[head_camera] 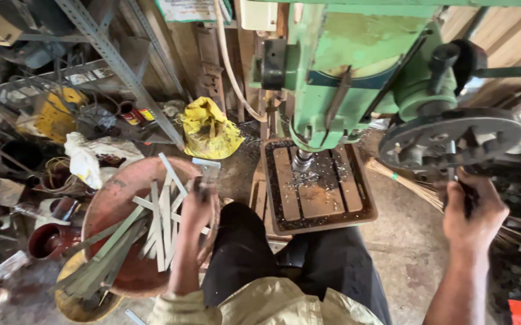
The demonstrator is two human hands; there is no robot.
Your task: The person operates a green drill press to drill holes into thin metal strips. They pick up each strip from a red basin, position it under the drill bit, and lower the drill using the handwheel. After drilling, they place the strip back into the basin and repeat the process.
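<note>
Black-trousered knees [284, 253] nearest, left hand [197, 207] gripping metal strip [207, 170] over left-side basin [107, 204] of strips, right hand [471, 210] closed on drill-press handle [462, 186] at right, drill table [314, 186] between, farther off.

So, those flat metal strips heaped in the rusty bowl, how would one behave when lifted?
The metal strips look thin, straight and rigid, so one probably stays stiff. Narrow and bare, it is likely light, perhaps slippery. They lie criss-crossed in the bowl, so pulling one may shift its neighbours. The left hand already holds one upright.

Metal strips [158, 232] on round stool [107, 204]
</note>
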